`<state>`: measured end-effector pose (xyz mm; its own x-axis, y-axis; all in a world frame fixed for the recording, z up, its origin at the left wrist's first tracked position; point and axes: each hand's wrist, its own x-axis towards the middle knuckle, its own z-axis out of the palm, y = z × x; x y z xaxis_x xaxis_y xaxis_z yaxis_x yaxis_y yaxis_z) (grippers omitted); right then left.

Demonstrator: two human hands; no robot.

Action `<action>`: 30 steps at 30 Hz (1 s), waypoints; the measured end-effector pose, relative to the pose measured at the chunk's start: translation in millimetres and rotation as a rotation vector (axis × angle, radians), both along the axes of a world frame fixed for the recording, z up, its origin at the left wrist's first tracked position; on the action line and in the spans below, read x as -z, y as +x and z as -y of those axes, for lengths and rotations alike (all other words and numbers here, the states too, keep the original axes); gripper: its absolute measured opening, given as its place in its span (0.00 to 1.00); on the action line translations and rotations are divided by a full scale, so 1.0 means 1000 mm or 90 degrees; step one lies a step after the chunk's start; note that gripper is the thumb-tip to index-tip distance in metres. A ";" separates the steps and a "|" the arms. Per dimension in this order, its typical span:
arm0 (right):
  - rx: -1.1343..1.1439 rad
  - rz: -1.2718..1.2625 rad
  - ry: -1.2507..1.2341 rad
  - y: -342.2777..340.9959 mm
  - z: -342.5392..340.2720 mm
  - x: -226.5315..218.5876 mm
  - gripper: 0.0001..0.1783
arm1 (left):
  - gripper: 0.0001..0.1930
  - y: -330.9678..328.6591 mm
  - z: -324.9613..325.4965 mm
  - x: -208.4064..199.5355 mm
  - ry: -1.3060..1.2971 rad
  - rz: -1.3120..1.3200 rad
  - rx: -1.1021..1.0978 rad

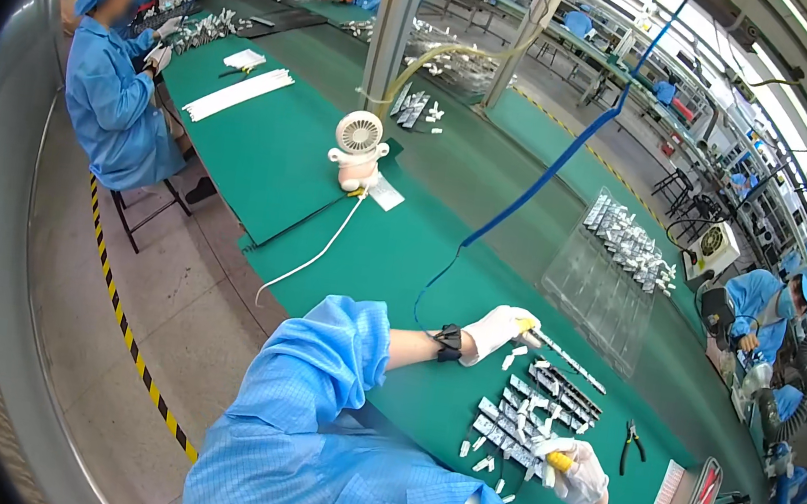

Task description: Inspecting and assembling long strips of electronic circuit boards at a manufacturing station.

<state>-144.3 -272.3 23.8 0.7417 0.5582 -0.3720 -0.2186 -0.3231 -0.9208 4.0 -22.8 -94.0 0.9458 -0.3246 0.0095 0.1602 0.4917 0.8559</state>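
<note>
My left hand [497, 335], in a white glove with yellow fingertips and a dark wrist strap, is closed on the near end of a narrow dark-and-white strip [568, 361]. A white connector [513, 357] lies just below that hand. My right hand [579, 474], gloved the same way, is curled at the right end of a group of grey strips [501, 427] with small white connectors on thin leads. Its fingers look closed, but what they hold is hidden. Between my hands lie dark channelled strips [563, 391].
Black-handled pliers [633, 448] and a tool box [700, 502] are on the right. A clear tray [584, 299] with several strips is beyond. A small fan [359, 151] with a white cable and a hanging blue coiled cord [555, 165] are ahead. A co-worker [112, 80] sits at far left.
</note>
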 end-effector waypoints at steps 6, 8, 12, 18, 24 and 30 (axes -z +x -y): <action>-0.088 -0.225 0.063 -0.014 0.005 -0.013 0.45 | 0.11 -0.005 -0.008 -0.010 0.034 -0.004 0.044; -0.132 -0.254 -0.064 -0.019 0.002 -0.013 0.43 | 0.12 -0.004 -0.009 -0.007 -0.006 -0.011 0.037; -0.355 -0.154 -0.333 -0.025 0.003 0.007 0.14 | 0.12 -0.003 0.000 0.001 -0.027 -0.038 0.031; -0.399 -0.094 -0.151 -0.065 0.054 0.043 0.22 | 0.11 -0.027 -0.015 -0.041 0.168 0.029 0.024; -0.094 -0.455 0.102 -0.126 0.085 0.092 0.28 | 0.14 0.000 -0.016 -0.021 0.052 -0.072 0.060; 0.479 -0.296 -0.114 -0.118 0.066 0.181 0.12 | 0.18 -0.002 -0.018 -0.020 -0.049 -0.084 0.104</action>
<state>-262.2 -338.6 -157.0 0.6402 -0.1093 -0.7604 -0.7681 -0.0732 -0.6362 2.3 -5.3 -73.6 0.8752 -0.4771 -0.0802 0.3515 0.5131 0.7831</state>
